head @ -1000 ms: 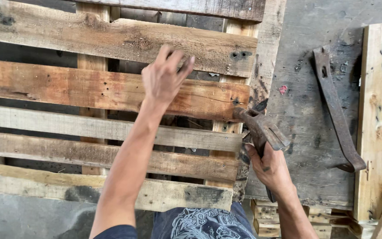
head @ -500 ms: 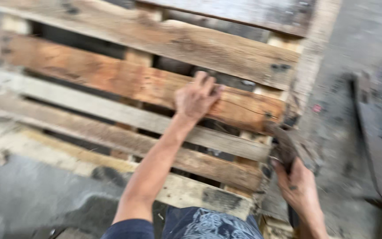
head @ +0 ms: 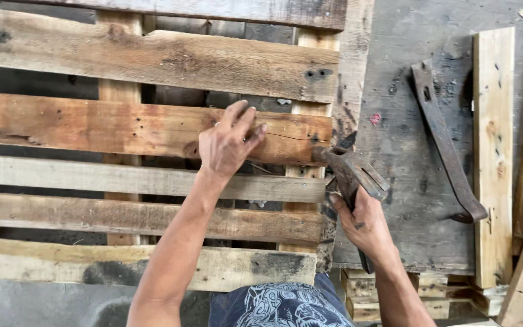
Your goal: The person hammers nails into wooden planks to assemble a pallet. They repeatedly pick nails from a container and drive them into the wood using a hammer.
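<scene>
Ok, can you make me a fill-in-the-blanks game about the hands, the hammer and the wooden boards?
1. The right hand grips a rusty claw ____ by its handle.
2. The left hand rests flat on a reddish-brown ____ of the weathered wooden pallet.
3. The hammer's head meets that board at its ____ end.
4. A long rusty curved metal bar lies on the grey ____ sheet.

Missing words: hammer; board; right; plywood

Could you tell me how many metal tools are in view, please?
2: a hammer in the right hand at the pallet edge, and a pry bar lying on the grey board. Others may be hidden.
</scene>
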